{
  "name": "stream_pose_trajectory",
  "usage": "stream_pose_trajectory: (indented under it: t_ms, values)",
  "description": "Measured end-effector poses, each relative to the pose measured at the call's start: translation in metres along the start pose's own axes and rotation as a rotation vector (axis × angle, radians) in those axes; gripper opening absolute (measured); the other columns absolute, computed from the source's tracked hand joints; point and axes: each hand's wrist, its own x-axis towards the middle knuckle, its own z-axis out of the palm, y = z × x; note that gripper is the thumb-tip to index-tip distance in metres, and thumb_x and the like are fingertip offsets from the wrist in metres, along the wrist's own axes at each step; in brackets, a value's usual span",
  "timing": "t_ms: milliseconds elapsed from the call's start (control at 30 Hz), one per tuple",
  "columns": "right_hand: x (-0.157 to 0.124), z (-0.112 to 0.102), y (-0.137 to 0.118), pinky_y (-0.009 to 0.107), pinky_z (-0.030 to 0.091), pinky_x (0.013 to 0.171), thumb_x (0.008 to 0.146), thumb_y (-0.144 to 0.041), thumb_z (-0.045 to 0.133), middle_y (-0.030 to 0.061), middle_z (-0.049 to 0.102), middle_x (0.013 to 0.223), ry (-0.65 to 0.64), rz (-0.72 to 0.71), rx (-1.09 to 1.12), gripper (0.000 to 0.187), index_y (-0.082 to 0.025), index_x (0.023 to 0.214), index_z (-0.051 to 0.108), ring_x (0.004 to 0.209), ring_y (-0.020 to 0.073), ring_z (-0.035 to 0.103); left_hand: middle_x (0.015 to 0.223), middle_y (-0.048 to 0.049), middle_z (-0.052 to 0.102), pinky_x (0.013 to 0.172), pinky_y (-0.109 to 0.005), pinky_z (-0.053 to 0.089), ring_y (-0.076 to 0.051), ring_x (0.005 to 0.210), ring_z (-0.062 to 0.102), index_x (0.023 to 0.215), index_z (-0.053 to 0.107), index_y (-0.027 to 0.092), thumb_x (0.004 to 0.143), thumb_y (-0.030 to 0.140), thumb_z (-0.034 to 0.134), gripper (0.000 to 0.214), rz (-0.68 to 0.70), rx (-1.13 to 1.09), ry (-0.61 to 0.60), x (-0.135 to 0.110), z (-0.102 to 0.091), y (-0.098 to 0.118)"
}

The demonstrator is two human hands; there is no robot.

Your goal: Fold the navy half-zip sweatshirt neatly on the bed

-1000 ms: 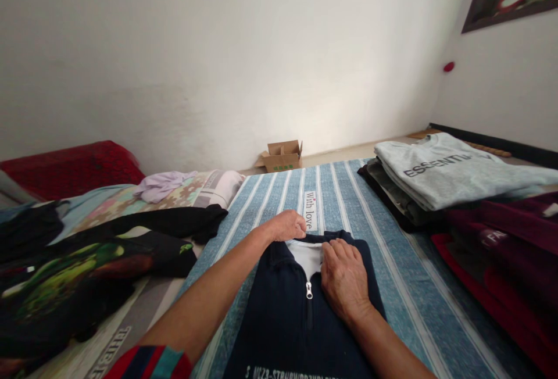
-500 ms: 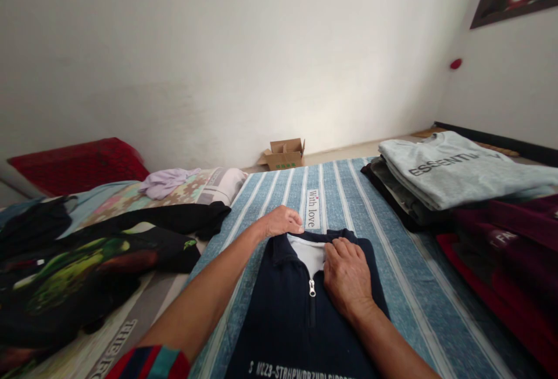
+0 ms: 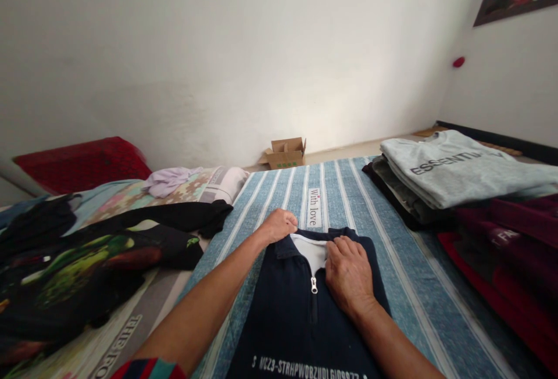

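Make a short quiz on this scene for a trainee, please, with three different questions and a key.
1. True or false: the right hand rests on the dark navy zip-neck sweatshirt.
2. Choose one: what stands by the far wall? A) a metal bucket B) an open brown cardboard box C) a red shoe
3. Fill in: the white rectangular label on the blue-and-white striped cloth reads "____".

Key: 1 true; 2 B; 3 With love
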Motion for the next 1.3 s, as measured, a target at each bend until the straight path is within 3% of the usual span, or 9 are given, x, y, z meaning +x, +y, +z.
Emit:
stream_pose_trajectory:
  t_ms: [67, 233, 367, 533, 767, 1033, 1300]
  values:
    - [0.0, -0.001, -0.001, 0.037, 0.033, 0.088, 0.076, -0.011, 0.052, 0.0073, 0.062, 0.086, -0.015, 0.008, 0.001, 0.014, -0.018, 0.08, 0.063, 0.099, 0.0243, 0.049, 0.064, -0.0006, 0.064, 0.059, -0.023, 0.042, -0.015, 0.065, 0.059, 0.065, 0.064, 0.014, 0.056, 0.019, 0.059, 0.011, -0.002, 0.014, 0.016, -0.002, -0.001, 0.004]
    - [0.001, -0.002, -0.002, 0.037, 0.033, 0.088, 0.078, -0.011, 0.05, 0.0074, 0.061, 0.085, -0.022, 0.017, 0.003, 0.014, -0.018, 0.08, 0.063, 0.099, 0.0241, 0.049, 0.068, 0.0001, 0.066, 0.063, -0.023, 0.043, -0.015, 0.066, 0.059, 0.072, 0.066, 0.013, 0.052, 0.018, 0.063, 0.021, -0.065, -0.147, -0.114, -0.013, -0.015, 0.016]
    - [0.001, -0.001, -0.001, 0.038, 0.033, 0.088, 0.079, -0.012, 0.05, 0.0075, 0.061, 0.084, -0.008, 0.012, 0.0, 0.015, -0.018, 0.08, 0.063, 0.099, 0.024, 0.049, 0.063, 0.0012, 0.064, 0.058, -0.022, 0.041, -0.013, 0.063, 0.057, 0.069, 0.065, 0.013, 0.047, 0.01, 0.06, 0.023, -0.14, -0.184, -0.051, -0.016, -0.018, 0.018]
    - [0.001, -0.001, -0.001, 0.037, 0.033, 0.089, 0.078, -0.011, 0.051, 0.0072, 0.062, 0.085, -0.011, 0.017, 0.003, 0.014, -0.018, 0.08, 0.063, 0.099, 0.0239, 0.049, 0.052, 0.0031, 0.057, 0.047, -0.02, 0.036, -0.012, 0.052, 0.052, 0.063, 0.062, 0.014, 0.051, 0.007, 0.054, 0.016, -0.174, 0.008, 0.05, -0.011, -0.007, 0.018]
    - [0.002, -0.005, -0.003, 0.038, 0.033, 0.09, 0.079, -0.012, 0.051, 0.0077, 0.063, 0.09, -0.061, 0.037, -0.001, 0.014, -0.017, 0.08, 0.064, 0.1, 0.0244, 0.05, 0.049, 0.0023, 0.054, 0.045, -0.021, 0.032, -0.012, 0.05, 0.05, 0.058, 0.061, 0.014, 0.055, 0.009, 0.05, 0.012, -0.134, 0.204, 0.145, -0.01, 0.002, 0.014]
    - [0.002, -0.003, -0.001, 0.039, 0.034, 0.089, 0.078, -0.012, 0.051, 0.0079, 0.063, 0.09, -0.052, 0.028, 0.006, 0.014, -0.018, 0.079, 0.063, 0.1, 0.025, 0.05, 0.063, -0.0007, 0.064, 0.053, -0.02, 0.037, -0.014, 0.064, 0.058, 0.066, 0.065, 0.015, 0.059, 0.006, 0.05, 0.019, -0.146, 0.362, 0.203, -0.013, 0.007, 0.015]
    - [0.001, -0.002, -0.001, 0.039, 0.034, 0.089, 0.078, -0.011, 0.051, 0.008, 0.063, 0.091, -0.05, 0.025, -0.002, 0.014, -0.018, 0.08, 0.063, 0.1, 0.0251, 0.05, 0.078, -0.0066, 0.069, 0.062, -0.025, 0.042, -0.019, 0.076, 0.062, 0.073, 0.067, 0.017, 0.069, 0.011, 0.05, 0.019, -0.174, 0.571, 0.183, -0.02, 0.01, 0.029]
